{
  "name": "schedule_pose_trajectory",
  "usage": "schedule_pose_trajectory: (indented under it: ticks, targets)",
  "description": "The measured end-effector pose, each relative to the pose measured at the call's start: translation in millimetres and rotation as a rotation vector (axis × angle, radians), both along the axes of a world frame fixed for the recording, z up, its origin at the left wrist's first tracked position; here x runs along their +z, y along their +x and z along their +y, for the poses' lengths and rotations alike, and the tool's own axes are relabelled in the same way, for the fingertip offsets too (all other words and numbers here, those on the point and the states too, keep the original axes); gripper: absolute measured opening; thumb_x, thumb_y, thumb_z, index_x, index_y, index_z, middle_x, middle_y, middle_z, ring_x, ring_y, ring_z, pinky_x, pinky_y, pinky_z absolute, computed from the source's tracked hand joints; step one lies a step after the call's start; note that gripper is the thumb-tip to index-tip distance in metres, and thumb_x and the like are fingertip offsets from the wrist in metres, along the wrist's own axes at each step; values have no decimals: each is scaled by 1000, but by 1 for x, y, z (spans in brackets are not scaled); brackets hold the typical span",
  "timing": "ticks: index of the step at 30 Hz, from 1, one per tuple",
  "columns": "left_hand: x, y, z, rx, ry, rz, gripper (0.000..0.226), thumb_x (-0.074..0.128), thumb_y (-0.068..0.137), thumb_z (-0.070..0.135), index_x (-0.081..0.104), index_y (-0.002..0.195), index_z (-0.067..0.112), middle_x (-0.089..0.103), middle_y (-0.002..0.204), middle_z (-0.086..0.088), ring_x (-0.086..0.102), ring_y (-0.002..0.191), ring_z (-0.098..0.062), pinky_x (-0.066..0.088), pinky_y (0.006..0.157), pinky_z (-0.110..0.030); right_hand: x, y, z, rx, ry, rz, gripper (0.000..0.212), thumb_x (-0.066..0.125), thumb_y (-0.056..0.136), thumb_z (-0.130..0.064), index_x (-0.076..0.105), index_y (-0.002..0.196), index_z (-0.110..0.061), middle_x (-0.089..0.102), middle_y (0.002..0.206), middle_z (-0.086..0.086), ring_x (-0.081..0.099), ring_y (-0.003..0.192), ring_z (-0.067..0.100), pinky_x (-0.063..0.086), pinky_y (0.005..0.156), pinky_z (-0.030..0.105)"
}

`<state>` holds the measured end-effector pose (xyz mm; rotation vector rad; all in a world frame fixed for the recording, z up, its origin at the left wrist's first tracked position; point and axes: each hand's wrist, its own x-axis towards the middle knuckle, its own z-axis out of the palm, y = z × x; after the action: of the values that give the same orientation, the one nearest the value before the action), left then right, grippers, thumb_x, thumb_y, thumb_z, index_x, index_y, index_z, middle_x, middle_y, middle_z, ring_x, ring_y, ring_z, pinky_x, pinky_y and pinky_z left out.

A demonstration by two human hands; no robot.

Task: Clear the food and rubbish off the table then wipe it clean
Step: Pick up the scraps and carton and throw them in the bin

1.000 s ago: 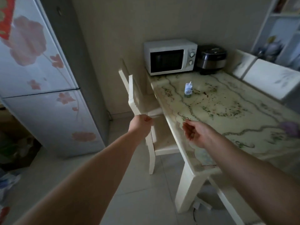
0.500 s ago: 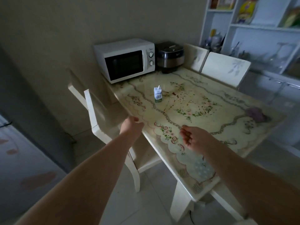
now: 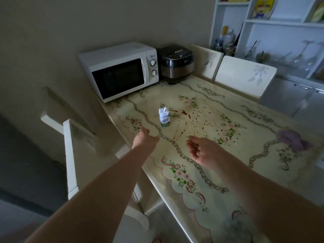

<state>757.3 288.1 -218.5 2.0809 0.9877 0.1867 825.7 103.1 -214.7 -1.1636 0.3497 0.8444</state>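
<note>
A small white milk carton point(image 3: 164, 117) with a straw stands upright on the floral table point(image 3: 196, 181). Brown sauce streaks and spots point(image 3: 194, 120) spread over the tabletop to the carton's right. A crumpled purple cloth point(image 3: 294, 139) lies near the table's right edge. My left hand point(image 3: 145, 138) hovers over the table's left edge, a short way in front of the carton, fingers loosely apart and empty. My right hand point(image 3: 201, 149) is held over the table in front of the stains, palm turned inward, fingers curled loosely, holding nothing.
A white microwave point(image 3: 121, 71) and a dark rice cooker point(image 3: 176, 63) stand at the table's far end against the wall. White chairs stand on the left side point(image 3: 70, 155) and the far right side point(image 3: 245, 74). Shelves point(image 3: 280, 23) with glasses fill the back right.
The view has swung right and closer to the table, leaving the fridge out of sight. Both hands have moved forward over the tabletop toward the carton and stains.
</note>
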Motion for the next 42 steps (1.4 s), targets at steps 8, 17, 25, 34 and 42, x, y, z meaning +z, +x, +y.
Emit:
schedule_pose_trajectory:
  ticks: [8,17,25,34,42]
  targets:
    - [-25,100,77,-124,-34,101,58,68,84,26,41,133,11,57,98,-4,58,80,-19,56,77,-35,-15,56,58,-147,-60,42,23,59,88,-9,62,111,-3,65,101,12,61,87,18,48,76,27]
    - [-48,174,119,-311,59,171,76,74,82,25,27,141,20,59,112,-12,60,95,-29,52,71,-37,-32,93,90,-263,-94,97,17,57,89,-7,66,104,-7,67,104,8,62,97,18,48,80,29]
    - [-66,211,137,-393,21,209,85,77,78,24,27,147,29,44,143,-8,53,119,-31,46,77,-34,-53,113,98,-324,-128,142,13,60,88,-8,67,99,-7,69,100,7,64,91,17,49,66,27]
    - [-77,214,135,-414,51,160,58,71,80,28,44,131,21,61,114,-9,60,98,-30,48,69,-33,-59,118,102,-348,-150,166,14,59,88,-8,67,99,-8,70,100,6,64,91,16,48,64,27]
    - [-63,189,128,-320,-57,9,48,72,81,25,48,122,19,56,94,4,49,67,-7,41,52,-22,-49,101,102,-260,-115,152,18,55,90,-6,65,105,-5,68,102,8,62,91,18,48,71,27]
